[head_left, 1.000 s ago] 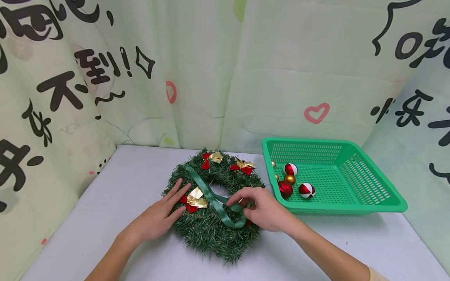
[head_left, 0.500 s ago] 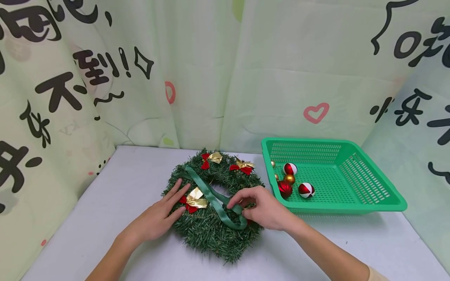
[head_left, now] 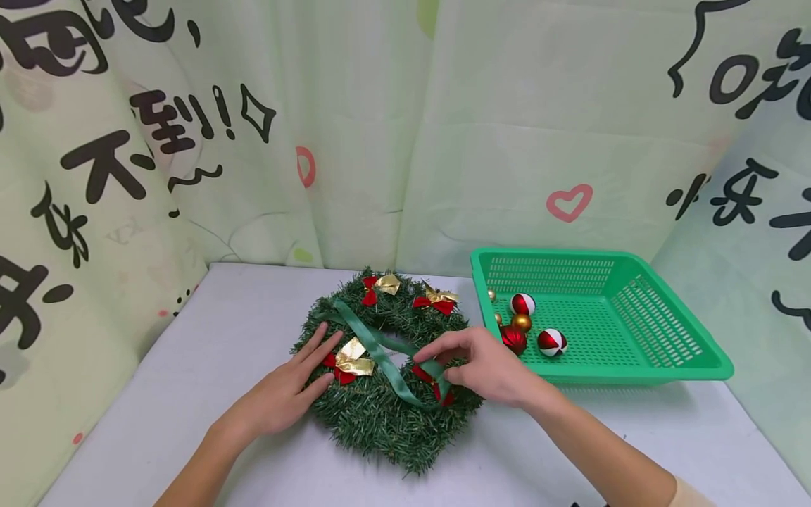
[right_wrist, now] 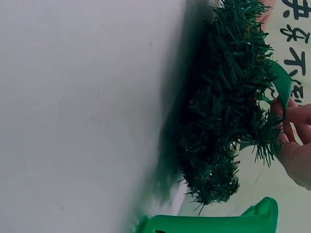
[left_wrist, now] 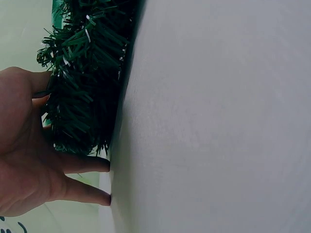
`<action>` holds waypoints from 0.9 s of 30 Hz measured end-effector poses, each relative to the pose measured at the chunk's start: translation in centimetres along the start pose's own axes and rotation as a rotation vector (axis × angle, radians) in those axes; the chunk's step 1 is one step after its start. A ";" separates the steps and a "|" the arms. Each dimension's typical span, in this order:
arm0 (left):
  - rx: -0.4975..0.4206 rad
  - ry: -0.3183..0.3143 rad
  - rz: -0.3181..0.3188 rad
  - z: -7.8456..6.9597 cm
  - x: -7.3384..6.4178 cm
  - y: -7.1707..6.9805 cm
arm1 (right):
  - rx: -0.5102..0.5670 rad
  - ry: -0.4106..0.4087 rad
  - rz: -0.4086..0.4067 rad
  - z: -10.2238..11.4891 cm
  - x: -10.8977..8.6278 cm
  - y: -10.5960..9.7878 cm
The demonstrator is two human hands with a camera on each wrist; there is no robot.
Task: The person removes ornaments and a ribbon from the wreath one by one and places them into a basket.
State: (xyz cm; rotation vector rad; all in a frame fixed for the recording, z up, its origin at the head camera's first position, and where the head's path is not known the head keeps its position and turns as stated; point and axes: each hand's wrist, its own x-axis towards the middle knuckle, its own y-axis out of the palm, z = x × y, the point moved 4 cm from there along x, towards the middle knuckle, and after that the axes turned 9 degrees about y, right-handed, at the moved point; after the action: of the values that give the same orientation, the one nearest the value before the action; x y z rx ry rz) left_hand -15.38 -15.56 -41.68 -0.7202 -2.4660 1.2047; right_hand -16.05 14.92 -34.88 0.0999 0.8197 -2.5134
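A green pine wreath (head_left: 399,429) lies on the white table, dressed with several red and gold bows (head_left: 355,359). Across its centre runs a loose green ribbon (head_left: 374,345). My left hand (head_left: 294,391) rests on the wreath's left side with fingers spread; in the left wrist view two fingertips (left_wrist: 104,198) reach the table beside it. At the wreath's right side, my right hand (head_left: 484,366) pinches the ribbon between thumb and fingers, just over a red bow (head_left: 437,387). The right wrist view shows the ribbon (right_wrist: 282,82) looping up from the needles to that hand (right_wrist: 296,141).
A green plastic basket (head_left: 633,377) stands to the right of the wreath. Inside it, at the left end, lie several ornament balls, among them a red-and-white one (head_left: 552,343) and a gold one (head_left: 522,322). A printed curtain (head_left: 507,141) hangs behind the table (head_left: 190,380).
My right hand has shifted slightly right and up with the ribbon, and the red bow beneath it now shows more. The left hand has stayed in place on the wreath.
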 end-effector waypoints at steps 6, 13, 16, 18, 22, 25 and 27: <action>-0.003 0.002 -0.004 0.0 -0.1 0.0 | 0.104 0.050 0.032 0.1 -0.2 -0.7; -0.006 -0.001 -0.003 0.0 -0.1 0.0 | 0.183 0.093 0.026 0.4 -0.3 -1.7; -0.009 0.001 -0.002 0.0 0.0 0.0 | 0.189 0.100 0.010 0.5 -0.3 -2.3; -0.010 0.003 -0.003 0.0 0.0 0.0 | 0.190 0.107 0.000 0.6 -0.3 -2.7; -0.010 0.008 -0.004 0.0 0.0 0.0 | 0.207 0.111 -0.008 0.8 -0.5 -3.4; -0.010 0.011 -0.006 0.0 0.0 0.0 | 0.260 0.104 0.012 1.1 -0.6 -3.7; -0.010 0.011 -0.006 0.0 0.0 0.0 | 0.310 0.090 0.031 1.2 -0.7 -4.0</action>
State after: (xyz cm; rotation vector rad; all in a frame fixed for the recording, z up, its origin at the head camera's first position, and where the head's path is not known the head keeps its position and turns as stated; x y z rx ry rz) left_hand -15.37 -15.53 -41.64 -0.7198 -2.4650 1.1835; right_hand -17.20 17.28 -31.59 0.3292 0.4512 -2.6027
